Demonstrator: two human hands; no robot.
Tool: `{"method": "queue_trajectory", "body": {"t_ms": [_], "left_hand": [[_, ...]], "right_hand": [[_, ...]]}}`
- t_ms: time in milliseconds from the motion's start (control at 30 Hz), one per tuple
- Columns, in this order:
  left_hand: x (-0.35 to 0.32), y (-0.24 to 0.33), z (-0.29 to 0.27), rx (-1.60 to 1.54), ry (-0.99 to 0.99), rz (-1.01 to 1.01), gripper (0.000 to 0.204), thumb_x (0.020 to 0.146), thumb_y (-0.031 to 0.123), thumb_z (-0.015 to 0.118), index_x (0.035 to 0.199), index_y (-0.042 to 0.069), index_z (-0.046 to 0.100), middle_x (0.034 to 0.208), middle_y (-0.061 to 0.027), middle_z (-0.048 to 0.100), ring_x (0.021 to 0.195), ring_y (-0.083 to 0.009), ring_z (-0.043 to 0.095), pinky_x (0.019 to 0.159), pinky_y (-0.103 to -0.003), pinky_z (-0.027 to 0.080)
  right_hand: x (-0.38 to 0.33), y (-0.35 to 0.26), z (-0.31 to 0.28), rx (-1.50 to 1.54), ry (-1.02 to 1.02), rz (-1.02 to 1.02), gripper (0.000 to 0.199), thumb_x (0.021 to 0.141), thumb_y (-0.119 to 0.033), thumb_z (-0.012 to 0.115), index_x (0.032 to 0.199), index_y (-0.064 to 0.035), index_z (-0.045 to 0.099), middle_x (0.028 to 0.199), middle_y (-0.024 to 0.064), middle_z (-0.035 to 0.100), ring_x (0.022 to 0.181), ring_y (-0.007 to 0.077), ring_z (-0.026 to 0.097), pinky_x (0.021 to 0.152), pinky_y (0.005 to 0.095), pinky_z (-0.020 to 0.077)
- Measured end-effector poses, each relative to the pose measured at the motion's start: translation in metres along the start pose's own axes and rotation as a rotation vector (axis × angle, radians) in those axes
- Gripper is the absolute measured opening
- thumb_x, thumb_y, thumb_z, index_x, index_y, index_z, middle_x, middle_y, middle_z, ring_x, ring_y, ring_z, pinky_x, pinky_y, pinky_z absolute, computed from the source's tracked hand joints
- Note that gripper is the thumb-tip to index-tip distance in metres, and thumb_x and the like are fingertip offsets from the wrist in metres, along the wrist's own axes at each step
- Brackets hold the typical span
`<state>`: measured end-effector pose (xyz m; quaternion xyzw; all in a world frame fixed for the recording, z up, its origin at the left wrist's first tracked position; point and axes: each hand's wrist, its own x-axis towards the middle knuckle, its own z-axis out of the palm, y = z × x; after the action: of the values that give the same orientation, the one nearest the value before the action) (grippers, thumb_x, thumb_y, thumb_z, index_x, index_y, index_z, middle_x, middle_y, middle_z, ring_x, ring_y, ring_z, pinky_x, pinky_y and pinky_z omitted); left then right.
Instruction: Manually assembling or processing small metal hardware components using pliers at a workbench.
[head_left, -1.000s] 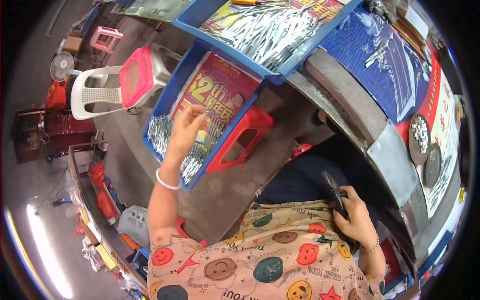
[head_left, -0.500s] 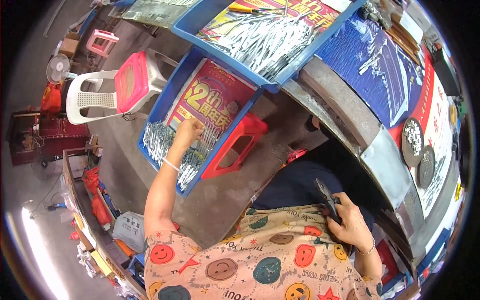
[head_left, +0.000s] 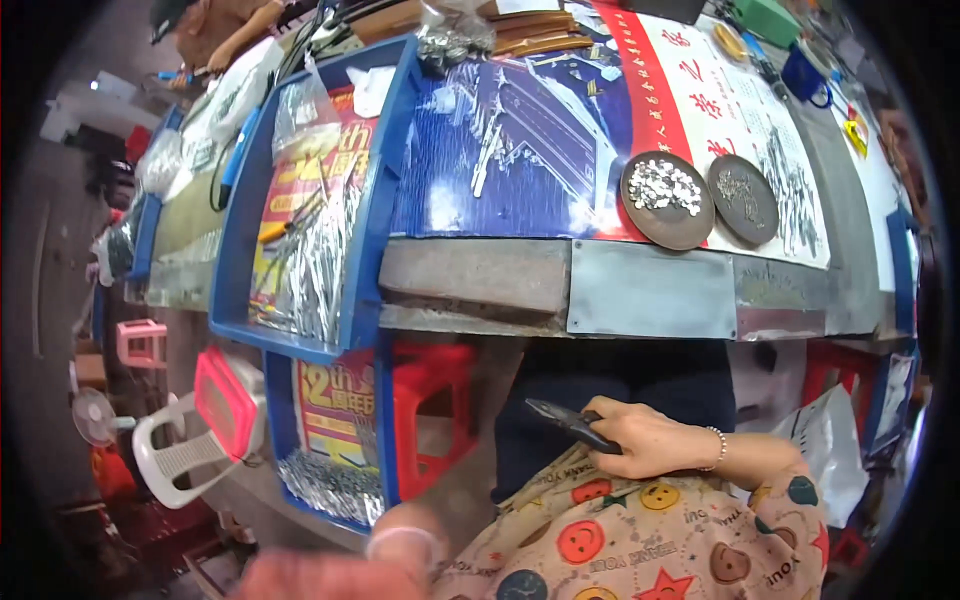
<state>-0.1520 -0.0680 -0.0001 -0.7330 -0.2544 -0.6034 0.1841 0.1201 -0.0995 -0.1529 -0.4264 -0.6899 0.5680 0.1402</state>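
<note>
My right hand [head_left: 645, 440] is closed around dark-handled pliers [head_left: 562, 415], their jaws pointing left above my lap. At the bottom edge, my left hand [head_left: 335, 575] is smeared by motion, so neither its fingers nor anything in them can be made out. Just beyond it is the lower blue tray [head_left: 388, 430], with many thin silvery metal pieces [head_left: 335, 487] heaped at its near end. The upper blue tray [head_left: 228, 255] on the bench holds long silvery strips [head_left: 320, 260] and an orange-handled tool [head_left: 272, 232].
Two brown round dishes [head_left: 668, 232] [head_left: 742, 226] of small metal bits stand on the bench. A grey block [head_left: 475, 280] and metal plate [head_left: 650, 290] line its front edge. A red stool [head_left: 405, 440] and white chair [head_left: 165, 465] stand leftward. Another person [head_left: 215, 40] sits far left.
My left hand has come out of the lower tray, back toward me. The view has swung right toward the bench. My right hand still holds the pliers.
</note>
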Motion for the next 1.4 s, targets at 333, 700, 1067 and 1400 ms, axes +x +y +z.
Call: {"method": "queue_trajectory", "body": {"t_ms": [333, 700, 1067, 1400], "left_hand": [[0.031, 0.065, 0.072, -1.399, 0.638, -0.120, 0.039, 0.095, 0.021, 0.045, 0.129, 0.001, 0.046, 0.137, -0.0188, 0.042, 0.127, -0.0340, 0.040, 0.110, -0.049, 0.028], [0.029, 0.065, 0.073, -1.357, 0.523, -0.433, 0.038, 0.095, 0.021, 0.045, 0.128, 0.001, 0.046, 0.135, -0.0191, 0.045, 0.125, -0.0335, 0.043, 0.108, -0.048, 0.031], [-0.031, 0.066, 0.119, -1.889, 0.524, -1.046, 0.037, 0.095, 0.020, 0.044, 0.127, 0.000, 0.047, 0.133, -0.0194, 0.047, 0.122, -0.0331, 0.045, 0.106, -0.047, 0.034], [-0.059, 0.042, 0.143, -2.124, -0.008, -1.334, 0.036, 0.096, 0.019, 0.043, 0.126, 0.000, 0.047, 0.130, -0.0197, 0.049, 0.120, -0.0327, 0.048, 0.105, -0.046, 0.036]], "right_hand": [[-0.026, 0.019, -0.014, 0.121, 0.152, 0.074, 0.024, 0.077, -0.021, 0.059, 0.082, 0.0016, 0.063, 0.099, 0.0195, 0.055, 0.083, 0.0371, 0.058, 0.074, 0.0408, 0.0475], [-0.032, 0.015, -0.037, 0.151, -0.014, 0.123, 0.028, 0.082, -0.023, 0.054, 0.095, -0.0004, 0.063, 0.105, 0.0161, 0.055, 0.093, 0.0344, 0.058, 0.081, 0.0396, 0.0465], [-0.043, 0.030, -0.014, 0.108, 0.129, -0.097, 0.024, 0.083, -0.020, 0.057, 0.091, 0.0020, 0.060, 0.095, 0.0161, 0.055, 0.085, 0.0307, 0.057, 0.073, 0.0367, 0.0458], [-0.049, 0.007, -0.026, 0.131, 0.225, -0.201, 0.025, 0.076, -0.021, 0.058, 0.077, 0.0028, 0.063, 0.079, 0.0191, 0.054, 0.072, 0.0331, 0.057, 0.063, 0.0423, 0.0450]]}}
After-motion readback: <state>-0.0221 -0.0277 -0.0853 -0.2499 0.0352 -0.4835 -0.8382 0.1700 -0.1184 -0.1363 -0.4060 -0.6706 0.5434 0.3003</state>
